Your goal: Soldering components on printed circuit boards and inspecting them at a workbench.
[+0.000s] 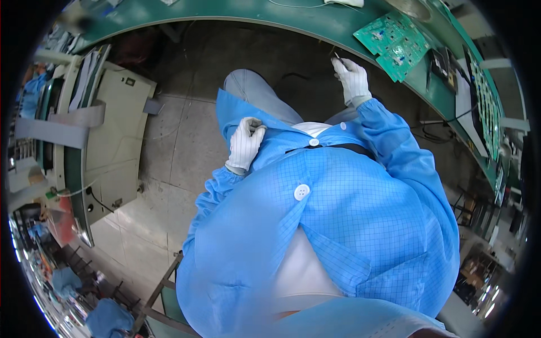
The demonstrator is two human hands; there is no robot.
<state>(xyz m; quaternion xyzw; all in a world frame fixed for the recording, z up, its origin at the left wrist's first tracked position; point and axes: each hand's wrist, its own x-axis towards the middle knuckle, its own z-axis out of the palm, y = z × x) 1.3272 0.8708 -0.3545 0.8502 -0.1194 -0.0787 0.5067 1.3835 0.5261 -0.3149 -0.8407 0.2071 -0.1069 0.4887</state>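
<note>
Both my hands wear white, thin-striped gloves. My left hand rests on the blue checked smock over my lap, fingers curled in and thumb close to them. Whether anything sits between those fingers is hidden. Out ahead on the right, my right hand is closed in a pinch near the bench edge. A small thin tool, dark with a pale tip, pokes up from its fingertips; its exact kind is too small to tell. Beyond that hand, a group of green circuit boards lies on the green bench top.
The bench curves across the front and down my right side. A dark box-like item and upright circuit boards stand there. On the left is a cream cabinet. A chair frame shows behind me, with cables under the bench.
</note>
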